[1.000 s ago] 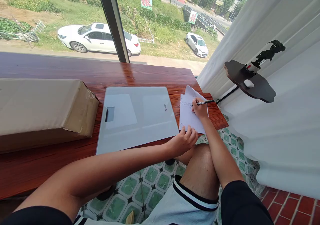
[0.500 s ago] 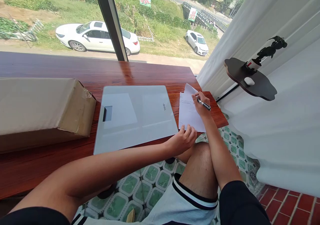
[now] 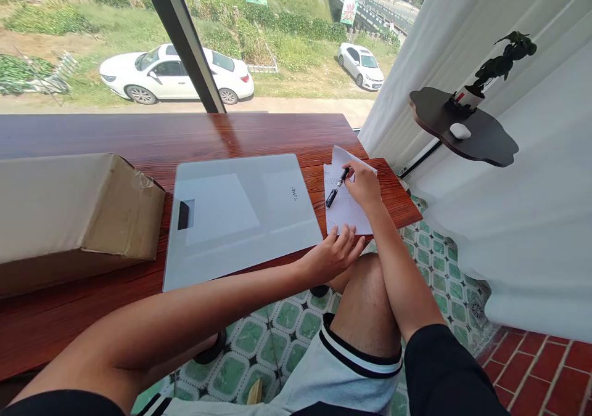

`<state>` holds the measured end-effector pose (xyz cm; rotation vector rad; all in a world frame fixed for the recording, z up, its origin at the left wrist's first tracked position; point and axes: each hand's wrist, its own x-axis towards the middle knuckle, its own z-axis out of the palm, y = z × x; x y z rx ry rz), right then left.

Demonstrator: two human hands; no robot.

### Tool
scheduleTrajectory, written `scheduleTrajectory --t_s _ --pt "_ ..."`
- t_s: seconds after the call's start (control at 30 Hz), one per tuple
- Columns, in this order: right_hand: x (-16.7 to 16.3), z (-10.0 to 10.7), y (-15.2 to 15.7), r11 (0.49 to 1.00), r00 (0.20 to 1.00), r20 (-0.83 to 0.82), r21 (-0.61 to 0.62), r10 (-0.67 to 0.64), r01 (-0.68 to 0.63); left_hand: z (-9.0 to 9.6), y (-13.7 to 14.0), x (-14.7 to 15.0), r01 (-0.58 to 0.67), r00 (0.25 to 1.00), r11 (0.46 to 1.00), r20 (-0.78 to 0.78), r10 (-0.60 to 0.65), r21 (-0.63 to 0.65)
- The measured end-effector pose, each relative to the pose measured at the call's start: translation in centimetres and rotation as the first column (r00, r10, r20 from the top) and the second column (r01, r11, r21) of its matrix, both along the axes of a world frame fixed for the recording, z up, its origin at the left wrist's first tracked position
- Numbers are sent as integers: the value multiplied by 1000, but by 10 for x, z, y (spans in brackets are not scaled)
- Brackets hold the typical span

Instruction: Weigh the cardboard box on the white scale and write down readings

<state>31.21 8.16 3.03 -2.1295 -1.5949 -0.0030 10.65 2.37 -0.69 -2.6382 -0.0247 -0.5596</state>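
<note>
Sheets of white paper with lines of writing lie near the right end of the wooden table, the top sheet's upper edge lifted and creased. A black pen slants over the paper, its lower end toward the left edge. My right hand pinches the pen's upper end between the fingertips, with the other fingers curled behind. Stretched over the paper's bottom edge, the fingers of my left hand lie flat and hold nothing. Just left of the paper, a pale glass-topped board with a small dark window rests on the table.
A cardboard box takes up the left side of the wooden table. Beyond the table's right end, a small dark shelf carries a potted plant and a white stone-like object. White curtains hang on the right.
The pen has swung from pointing right, over the back of my right hand, to pointing down-left across the paper. My left fingers have straightened onto the paper's edge. The view has shifted slightly.
</note>
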Motion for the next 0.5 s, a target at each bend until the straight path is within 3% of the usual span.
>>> scheduleTrajectory --t_s 0.27,0.5 --pt "-20 7 7 956 990 73 -260 -124 139 -5 2 0 23 1000 999 20 -23 27" --pt "-33 9 18 911 978 76 -356 -192 207 1 5 -3 40 999 998 -36 -38 50"
